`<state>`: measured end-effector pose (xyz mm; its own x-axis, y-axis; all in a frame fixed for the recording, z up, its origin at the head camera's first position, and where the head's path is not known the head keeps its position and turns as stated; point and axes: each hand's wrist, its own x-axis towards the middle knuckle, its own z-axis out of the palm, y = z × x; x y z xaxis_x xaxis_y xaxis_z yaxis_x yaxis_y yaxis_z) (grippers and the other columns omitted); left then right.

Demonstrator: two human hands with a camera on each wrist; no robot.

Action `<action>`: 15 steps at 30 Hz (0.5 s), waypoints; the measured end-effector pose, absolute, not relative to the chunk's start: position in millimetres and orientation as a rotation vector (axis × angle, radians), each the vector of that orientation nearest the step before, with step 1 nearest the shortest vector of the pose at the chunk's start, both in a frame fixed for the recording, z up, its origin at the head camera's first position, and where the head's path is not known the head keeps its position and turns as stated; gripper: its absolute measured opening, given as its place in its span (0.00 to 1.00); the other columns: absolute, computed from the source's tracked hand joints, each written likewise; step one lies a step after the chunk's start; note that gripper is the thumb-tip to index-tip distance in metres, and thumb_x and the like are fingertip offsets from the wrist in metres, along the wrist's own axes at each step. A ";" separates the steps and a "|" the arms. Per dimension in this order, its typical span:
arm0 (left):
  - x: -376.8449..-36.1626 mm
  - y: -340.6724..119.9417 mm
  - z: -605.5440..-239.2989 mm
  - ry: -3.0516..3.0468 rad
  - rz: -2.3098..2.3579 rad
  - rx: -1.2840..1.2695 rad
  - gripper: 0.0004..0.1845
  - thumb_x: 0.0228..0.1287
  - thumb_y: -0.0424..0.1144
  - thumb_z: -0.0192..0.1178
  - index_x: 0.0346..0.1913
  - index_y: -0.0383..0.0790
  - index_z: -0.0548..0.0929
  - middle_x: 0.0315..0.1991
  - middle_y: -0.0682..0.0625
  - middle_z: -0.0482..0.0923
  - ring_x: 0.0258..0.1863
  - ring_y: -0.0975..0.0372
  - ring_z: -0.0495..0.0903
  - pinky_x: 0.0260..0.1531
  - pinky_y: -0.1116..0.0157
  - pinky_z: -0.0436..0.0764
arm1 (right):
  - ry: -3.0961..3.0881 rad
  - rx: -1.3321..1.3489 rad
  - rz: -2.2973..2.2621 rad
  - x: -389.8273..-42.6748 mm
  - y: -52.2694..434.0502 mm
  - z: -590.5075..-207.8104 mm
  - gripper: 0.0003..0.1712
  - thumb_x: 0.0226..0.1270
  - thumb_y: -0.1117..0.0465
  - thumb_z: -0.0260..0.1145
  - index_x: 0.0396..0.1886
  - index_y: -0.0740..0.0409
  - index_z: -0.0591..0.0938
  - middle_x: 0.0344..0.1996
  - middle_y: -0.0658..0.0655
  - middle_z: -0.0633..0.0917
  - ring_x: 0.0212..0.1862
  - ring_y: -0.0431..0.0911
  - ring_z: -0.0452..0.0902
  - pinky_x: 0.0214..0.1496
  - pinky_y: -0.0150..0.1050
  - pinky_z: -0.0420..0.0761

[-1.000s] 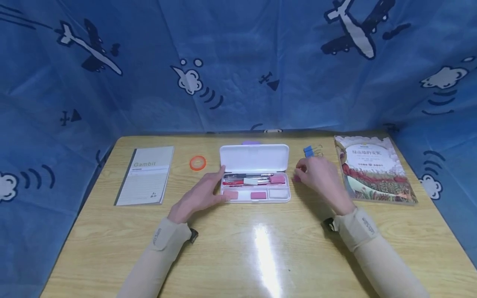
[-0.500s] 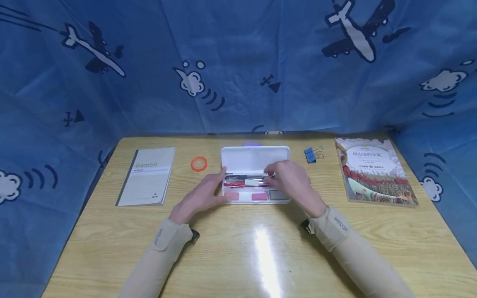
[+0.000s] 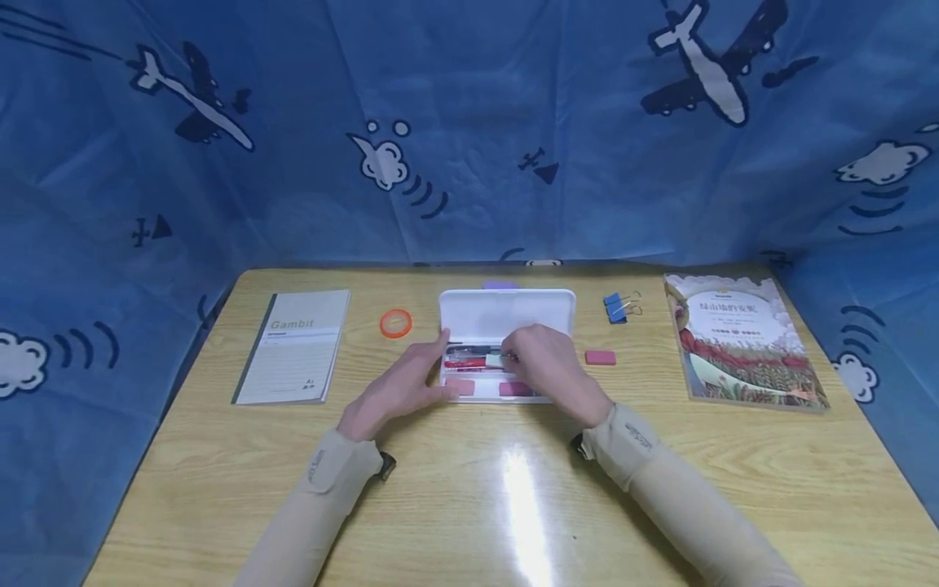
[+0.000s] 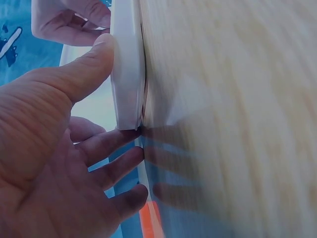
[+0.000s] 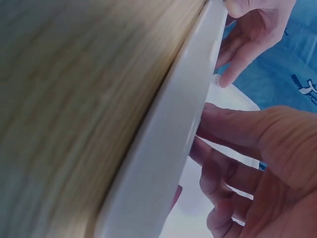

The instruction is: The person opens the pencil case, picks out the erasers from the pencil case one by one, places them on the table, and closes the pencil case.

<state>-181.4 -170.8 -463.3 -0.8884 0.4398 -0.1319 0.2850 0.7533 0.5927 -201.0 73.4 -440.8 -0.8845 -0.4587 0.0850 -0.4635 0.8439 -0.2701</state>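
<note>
Head view: white case [image 3: 487, 399] noted mid-worktop [image 3: 425, 505], its lid [image 3: 484, 314] raised on the 12 o'clock side. Its 9 o'clock end was touched by the left hand [image 3: 399, 383], spread open, fingers fairly straight, thumb at the front corner; the case was touched rather than grasped. The 3 o'clock half was overhung by the right hand [image 3: 548, 364], fingers bent down into the case beside a pale piece [image 3: 493, 361]; whether anything was pinched could not be told, the fingertips being hidden. A red pen [image 3: 464, 364] was seen just left of the pale piece. Along the front compartment, a salmon block [image 3: 460, 387] was placed towards 7 o'clock, a pink one towards 6, partly covered.

Outside the case, a pink eraser [image 3: 601, 358] was sighted near 3 o'clock, a blue binder clip [image 3: 614, 309] between 2 and 3, an orange tape roll [image 3: 396, 335] between 9 and 10.
</note>
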 end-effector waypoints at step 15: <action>-181.4 -169.6 -462.3 2.682 0.878 0.590 0.54 0.63 0.47 0.72 0.82 0.41 0.48 0.77 0.41 0.64 0.76 0.53 0.64 0.77 0.52 0.63 | -3.097 0.682 0.367 -203.9 64.6 -439.4 0.10 0.61 0.66 0.71 0.21 0.52 0.84 0.24 0.50 0.84 0.28 0.45 0.74 0.26 0.39 0.73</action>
